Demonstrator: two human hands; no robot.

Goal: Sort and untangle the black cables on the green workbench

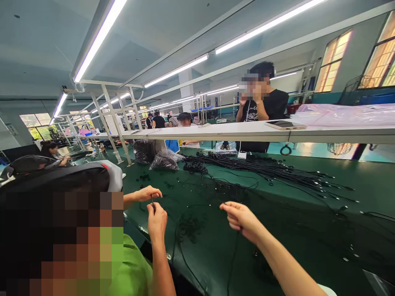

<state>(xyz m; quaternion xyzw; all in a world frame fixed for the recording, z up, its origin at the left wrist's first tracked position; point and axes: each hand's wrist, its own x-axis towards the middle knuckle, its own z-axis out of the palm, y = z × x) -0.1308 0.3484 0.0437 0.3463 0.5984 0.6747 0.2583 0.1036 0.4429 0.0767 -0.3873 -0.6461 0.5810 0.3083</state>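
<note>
Head view: right hand (242,217) half-curled above the green table (212,250); pinching or not, cannot tell. Left hand unseen. Long black cables (262,168) lie fanned one way, strands kept apart. Co-worker's hands (156,220) pinch a small dark piece (152,201), raised clear of the table.

Workbench mat (348,185): cable bundle (262,168) across the far half; two plastic bags of cable (163,162) just left of it; power adapter (242,155) at the bundle's far end. Nearer: small cord tangle (188,226) on the mat, between left hand (157,224) and right hand (242,218). Behind the mat: raised shelf (200,132), smartphone (285,125) on it toward the right, standing person (262,98) beyond it. Lower left, beside the mat: seated person (132,267).
</note>
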